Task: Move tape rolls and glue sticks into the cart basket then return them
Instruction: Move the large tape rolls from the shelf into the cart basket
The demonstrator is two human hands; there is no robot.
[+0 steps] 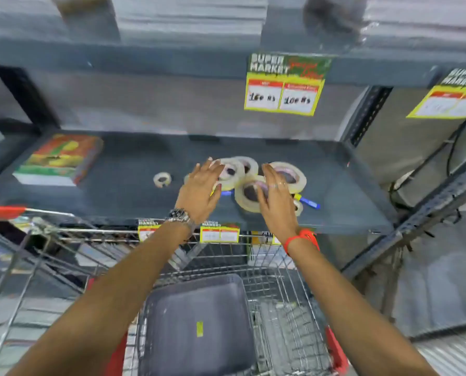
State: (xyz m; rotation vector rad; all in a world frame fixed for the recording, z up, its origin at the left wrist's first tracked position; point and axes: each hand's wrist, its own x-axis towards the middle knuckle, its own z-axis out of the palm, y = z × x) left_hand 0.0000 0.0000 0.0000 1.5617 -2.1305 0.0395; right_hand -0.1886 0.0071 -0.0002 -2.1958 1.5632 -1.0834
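head view has your left hand [199, 189] and right hand [274, 198] spread flat, fingers released, grasping nothing, hovering over the tape rolls [249, 195]. whether the fingertips touch the tape you cannot tell through the blur. the rolls lie in a loose overlapping cluster under and just beyond your fingers, and the glue sticks [309, 203] poke out at the near edge of the cluster, beside your right palm, with another partly hidden under your left.

the risk, as it looks: scoop with open hands and an upper roll could slide off the pile, or a glue stick could roll to the shelf lip and drop past the cart basket [288, 283]. one small roll [161, 179] sits apart to the left of your left hand, easy to forget.

outward, the shelf [112, 185] is dark, smooth metal, with a boxed item [61, 158] far left. price tags [284, 84] hang above. the basket waits below your wrists, holding a grey tray [196, 327].
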